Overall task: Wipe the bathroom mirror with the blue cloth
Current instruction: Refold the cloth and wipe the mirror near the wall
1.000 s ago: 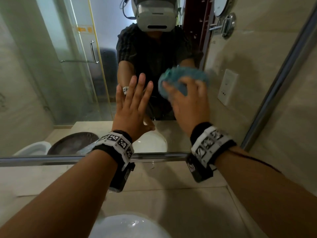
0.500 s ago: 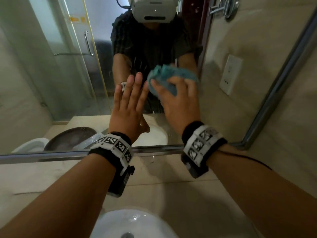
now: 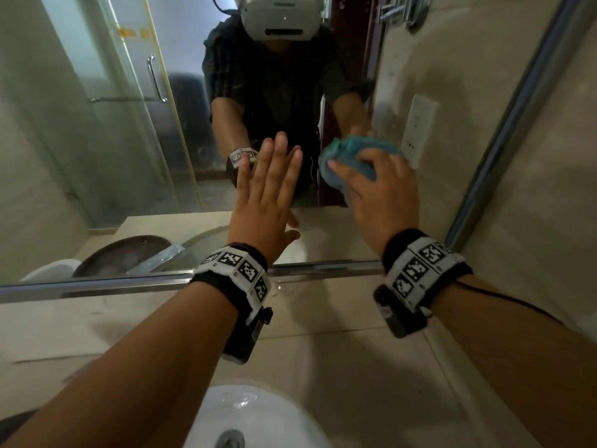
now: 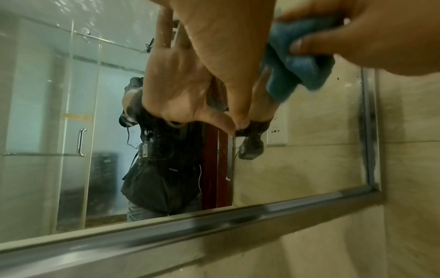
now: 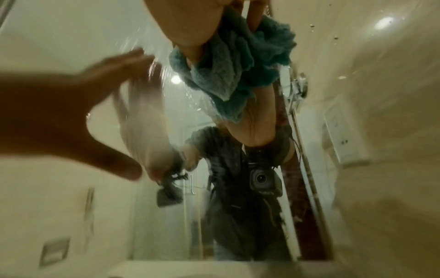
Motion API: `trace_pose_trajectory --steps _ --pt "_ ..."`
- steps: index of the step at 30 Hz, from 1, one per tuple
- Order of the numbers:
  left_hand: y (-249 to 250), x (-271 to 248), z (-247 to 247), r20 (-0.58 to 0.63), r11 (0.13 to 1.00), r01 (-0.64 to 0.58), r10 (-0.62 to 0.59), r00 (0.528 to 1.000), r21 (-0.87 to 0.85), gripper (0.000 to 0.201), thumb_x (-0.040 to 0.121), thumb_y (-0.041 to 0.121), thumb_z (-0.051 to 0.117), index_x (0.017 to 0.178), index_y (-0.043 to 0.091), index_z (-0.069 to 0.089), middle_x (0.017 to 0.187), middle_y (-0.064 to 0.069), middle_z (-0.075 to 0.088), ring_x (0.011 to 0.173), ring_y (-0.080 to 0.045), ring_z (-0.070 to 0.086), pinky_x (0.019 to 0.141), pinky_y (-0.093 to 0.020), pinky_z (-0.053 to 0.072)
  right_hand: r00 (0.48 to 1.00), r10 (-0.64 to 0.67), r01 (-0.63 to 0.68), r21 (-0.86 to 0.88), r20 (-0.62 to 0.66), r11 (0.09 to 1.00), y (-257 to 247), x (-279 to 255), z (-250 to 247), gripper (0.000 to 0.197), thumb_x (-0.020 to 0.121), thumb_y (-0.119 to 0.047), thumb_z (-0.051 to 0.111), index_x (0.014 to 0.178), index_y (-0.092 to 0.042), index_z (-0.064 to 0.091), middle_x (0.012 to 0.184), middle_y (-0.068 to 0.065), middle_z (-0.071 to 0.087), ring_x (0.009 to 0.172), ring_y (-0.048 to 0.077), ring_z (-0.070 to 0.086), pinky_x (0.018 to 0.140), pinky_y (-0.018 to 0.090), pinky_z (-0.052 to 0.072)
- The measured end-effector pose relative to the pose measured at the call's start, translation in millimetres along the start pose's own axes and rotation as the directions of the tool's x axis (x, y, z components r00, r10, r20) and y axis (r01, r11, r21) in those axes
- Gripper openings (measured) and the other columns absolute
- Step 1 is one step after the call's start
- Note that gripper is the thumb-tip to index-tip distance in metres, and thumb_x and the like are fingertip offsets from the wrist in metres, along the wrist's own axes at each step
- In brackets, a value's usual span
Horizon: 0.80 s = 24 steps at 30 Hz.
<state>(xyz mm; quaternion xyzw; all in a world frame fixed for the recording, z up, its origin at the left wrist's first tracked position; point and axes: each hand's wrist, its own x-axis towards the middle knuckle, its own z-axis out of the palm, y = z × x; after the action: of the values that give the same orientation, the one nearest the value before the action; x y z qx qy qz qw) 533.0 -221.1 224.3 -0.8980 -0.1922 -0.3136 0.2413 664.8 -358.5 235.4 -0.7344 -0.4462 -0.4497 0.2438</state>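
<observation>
The bathroom mirror [image 3: 106, 150] fills the wall ahead, edged by a metal frame [image 3: 135, 282]. My right hand [image 3: 378, 192] grips the bunched blue cloth [image 3: 352, 160] and presses it to the glass right of centre, near the reflected wall socket. In the right wrist view the blue cloth [image 5: 235, 67] is crumpled under my fingers against the glass. My left hand [image 3: 265, 192] lies flat on the mirror just left of the cloth, fingers straight and together. The left wrist view shows the left hand [image 4: 214, 47] with its thumb tip on the glass and the cloth [image 4: 297, 62] beside it.
A white basin [image 3: 258, 418] sits below my arms on a beige counter [image 3: 339, 360]. The mirror's right frame edge [image 3: 504, 130] meets a beige tiled wall [image 3: 549, 205]. Reflected in the glass are a shower door, a toilet and a person wearing a headset.
My right hand first swept the cloth left toward my left hand, then back right and a little lower on the glass. The left hand stayed flat in place.
</observation>
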Motion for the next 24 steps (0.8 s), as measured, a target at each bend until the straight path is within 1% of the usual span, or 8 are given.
trace_pose_trajectory --steps 2,5,9,13,17,19,21,24 --pt "8 5 6 0.004 0.999 0.047 -0.047 0.999 -0.017 0.132 0.055 0.061 0.076 0.150 0.009 0.001 0.154 -0.016 -0.006 0.143 -0.033 -0.003 0.116 -0.053 0.004 0.998 0.043 -0.041 0.031 -0.037 0.999 -8 2 6 0.044 0.081 -0.017 0.062 0.123 -0.028 0.059 0.117 0.012 0.056 0.101 0.036 0.049 0.085 0.047 0.047" --pt "11 7 17 -0.003 0.996 0.074 -0.074 0.997 -0.043 0.137 0.052 0.067 0.075 0.149 0.009 -0.003 0.154 -0.014 -0.007 0.143 -0.033 -0.003 0.116 -0.053 0.001 0.982 -0.120 0.110 0.075 0.148 0.991 -1 -60 40 0.036 0.086 -0.024 0.050 0.120 -0.032 0.058 0.114 0.010 0.057 0.101 0.030 0.049 0.078 0.049 0.052" --pt "9 8 17 0.023 0.997 0.076 -0.076 0.997 -0.027 0.140 0.051 0.068 0.075 0.148 0.011 -0.008 0.154 -0.012 -0.010 0.142 -0.033 -0.007 0.115 -0.050 -0.005 0.875 -0.364 0.359 0.076 0.320 0.930 27 -109 51 0.054 0.068 -0.012 0.078 0.116 -0.029 0.063 0.120 0.005 0.043 0.096 0.027 0.041 0.078 0.046 0.052" --pt "11 7 15 0.034 0.997 0.080 -0.079 0.996 -0.020 0.141 0.051 0.067 0.075 0.147 0.011 -0.011 0.153 -0.012 -0.010 0.142 -0.033 -0.006 0.114 -0.049 -0.009 0.994 -0.054 0.044 0.102 0.100 0.994 4 -43 17 0.052 0.072 -0.014 0.075 0.120 -0.027 0.062 0.120 0.012 0.053 0.103 0.030 0.038 0.083 0.046 0.049" --pt "11 7 17 0.016 0.997 0.080 -0.080 0.997 -0.012 0.141 0.049 0.066 0.077 0.149 0.011 -0.007 0.154 -0.012 -0.009 0.142 -0.033 -0.006 0.114 -0.048 -0.010 0.937 0.322 -0.293 0.194 -0.136 0.936 -5 22 3 0.048 0.084 -0.018 0.059 0.130 -0.033 0.054 0.129 0.008 0.044 0.114 0.031 0.037 0.095 0.035 0.039" --pt "10 7 19 0.007 0.997 0.077 -0.077 0.997 -0.016 0.141 0.049 0.066 0.077 0.149 0.010 -0.005 0.154 -0.012 -0.007 0.143 -0.031 -0.009 0.114 -0.049 -0.008 0.967 0.246 -0.235 0.144 -0.060 0.961 -12 3 14 0.046 0.085 -0.021 0.058 0.129 -0.034 0.053 0.129 0.005 0.040 0.114 0.032 0.038 0.096 0.036 0.039" --pt "9 7 20 -0.004 0.997 0.077 -0.077 0.997 -0.024 0.137 0.052 0.069 0.073 0.149 0.010 -0.004 0.154 -0.012 -0.006 0.142 -0.029 -0.012 0.115 -0.050 -0.006 0.978 0.059 -0.092 0.158 0.200 0.983 -11 -44 31 0.033 0.091 -0.032 0.049 0.122 -0.034 0.058 0.124 0.005 0.047 0.112 0.028 0.041 0.092 0.044 0.046" --pt "8 7 19 0.009 0.996 0.077 -0.077 0.997 -0.035 0.137 0.051 0.068 0.075 0.149 0.010 -0.002 0.155 -0.013 -0.006 0.142 -0.029 -0.014 0.115 -0.049 -0.007 0.862 -0.237 0.169 0.188 0.448 0.968 15 -99 38 0.041 0.079 -0.015 0.065 0.116 -0.034 0.061 0.116 0.006 0.049 0.098 0.026 0.042 0.074 0.047 0.053"
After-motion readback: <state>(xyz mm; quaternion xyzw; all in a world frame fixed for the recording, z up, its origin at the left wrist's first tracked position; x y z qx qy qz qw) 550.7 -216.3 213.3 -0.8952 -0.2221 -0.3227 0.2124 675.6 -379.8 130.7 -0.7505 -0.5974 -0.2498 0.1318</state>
